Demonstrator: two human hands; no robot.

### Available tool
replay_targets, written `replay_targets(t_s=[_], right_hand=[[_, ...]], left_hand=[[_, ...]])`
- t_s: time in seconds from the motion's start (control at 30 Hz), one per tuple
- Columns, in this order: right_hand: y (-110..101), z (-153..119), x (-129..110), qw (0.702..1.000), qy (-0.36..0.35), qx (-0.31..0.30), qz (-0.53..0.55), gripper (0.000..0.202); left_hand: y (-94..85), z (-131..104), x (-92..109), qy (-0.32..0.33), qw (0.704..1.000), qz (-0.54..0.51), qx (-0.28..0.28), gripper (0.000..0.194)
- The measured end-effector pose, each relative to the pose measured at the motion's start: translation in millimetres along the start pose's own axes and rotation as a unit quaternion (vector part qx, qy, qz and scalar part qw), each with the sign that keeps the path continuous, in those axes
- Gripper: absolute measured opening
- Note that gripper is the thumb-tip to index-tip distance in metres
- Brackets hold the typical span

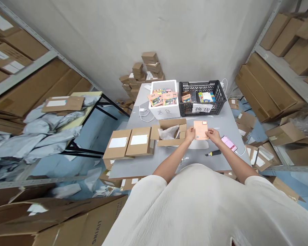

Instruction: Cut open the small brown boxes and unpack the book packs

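The flat, square peach-coloured packet, with a small red-outlined mark at its top right corner and a barcode at its lower left, is held up over the grey rectangular table. The left hand pinches its left edge between thumb and fingers, and the right hand pinches its right edge low down in the same way. Just left of the left hand, an open brown cardboard box holds crumpled white wrapping and small brown boxes. Further left, two closed brown cardboard boxes with white labels stand side by side. Behind the packet are two containers next to each other: a white rectangular bin with peach and multicoloured packets in it, and, to its right, a black perforated plastic crate with a white handwritten sign on its front, also holding colourful packets. A black and yellow utility knife lies on the table near the right forearm, and a phone with a lit pink screen lies on the other side of that forearm, beside a white cable.
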State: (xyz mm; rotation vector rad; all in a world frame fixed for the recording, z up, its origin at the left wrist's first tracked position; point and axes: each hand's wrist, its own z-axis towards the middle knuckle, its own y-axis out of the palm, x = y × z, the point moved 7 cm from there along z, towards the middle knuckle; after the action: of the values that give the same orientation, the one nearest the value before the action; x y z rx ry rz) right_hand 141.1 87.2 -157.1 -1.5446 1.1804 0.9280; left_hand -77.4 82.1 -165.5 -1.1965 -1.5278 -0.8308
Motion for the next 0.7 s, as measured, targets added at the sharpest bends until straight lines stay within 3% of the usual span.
replay_targets(t_s=[0.1,0.27,0.33,0.47,0.7], right_hand=[[-6,-4,-11,0.999,-0.022,0.039,0.000,0.040],[9,-21,-39,0.976,-0.146,0.051,-0.153,0.029],[22,-31,-47,0.950,-0.216,0.028,-0.225,0.027],[32,-40,-47,0.922,-0.273,0.001,-0.274,0.032],[5,-28,-21,0.959,-0.197,0.022,-0.203,0.037]], left_hand=[[3.4,-4,0,-0.004,1.000,-0.020,0.018,0.018],[41.6,-16,-2,-0.032,0.987,-0.114,-0.109,0.032],[47.2,-19,-2,-0.031,0.984,-0.134,-0.116,0.038],[36.8,-18,-5,-0.049,0.983,-0.156,-0.083,0.043],[3.2,-17,3,-0.027,0.990,-0.130,-0.042,0.040]])
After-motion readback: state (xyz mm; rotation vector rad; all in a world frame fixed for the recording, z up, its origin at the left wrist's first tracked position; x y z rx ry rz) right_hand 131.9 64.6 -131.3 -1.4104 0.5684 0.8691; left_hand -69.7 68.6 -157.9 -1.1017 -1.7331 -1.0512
